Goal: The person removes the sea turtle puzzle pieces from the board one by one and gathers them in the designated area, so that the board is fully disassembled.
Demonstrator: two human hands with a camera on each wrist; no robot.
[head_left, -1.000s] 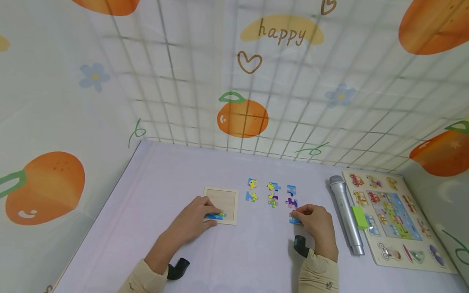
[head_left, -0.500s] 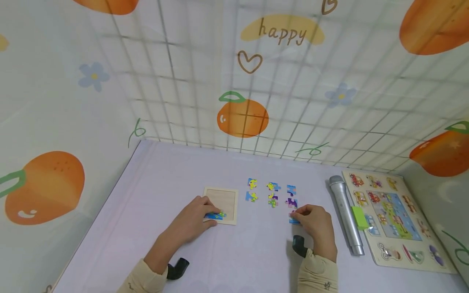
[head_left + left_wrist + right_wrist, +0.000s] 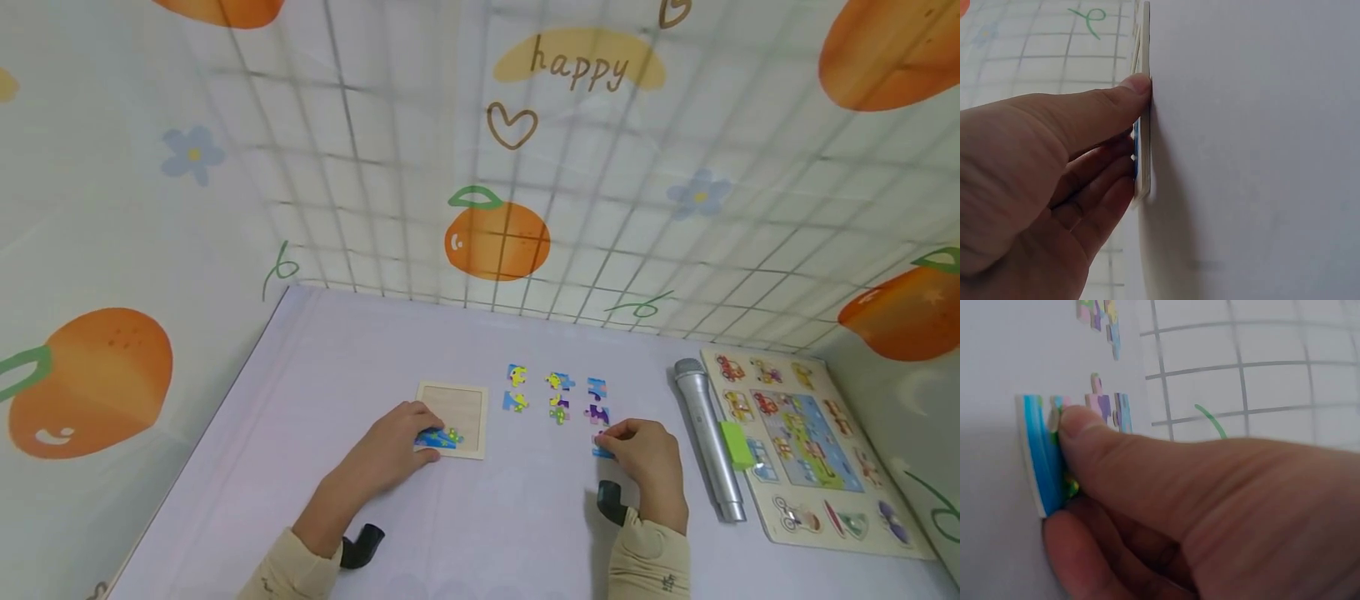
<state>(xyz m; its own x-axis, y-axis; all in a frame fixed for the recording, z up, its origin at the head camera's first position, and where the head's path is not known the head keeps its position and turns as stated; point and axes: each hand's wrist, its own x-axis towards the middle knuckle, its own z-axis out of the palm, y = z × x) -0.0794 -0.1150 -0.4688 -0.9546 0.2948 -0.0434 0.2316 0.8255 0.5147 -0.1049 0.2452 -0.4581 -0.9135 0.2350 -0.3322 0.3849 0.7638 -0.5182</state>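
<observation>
Here: one wooden tray (image 3: 461, 407), left of the loose puzzle pieces (image 3: 558, 414); left hand (image 3: 386, 446) gripping its near-left corner, a blue piece (image 3: 438, 438) inside. Right hand (image 3: 651, 460), pinching the blue-edged piece (image 3: 1041, 450), nearest in the right column.

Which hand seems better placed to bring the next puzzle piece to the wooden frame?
Probably the right hand: it pinches a blue puzzle piece beside other loose pieces. The left hand holds the wooden frame by its edge, so seems better suited to steadying it.
</observation>
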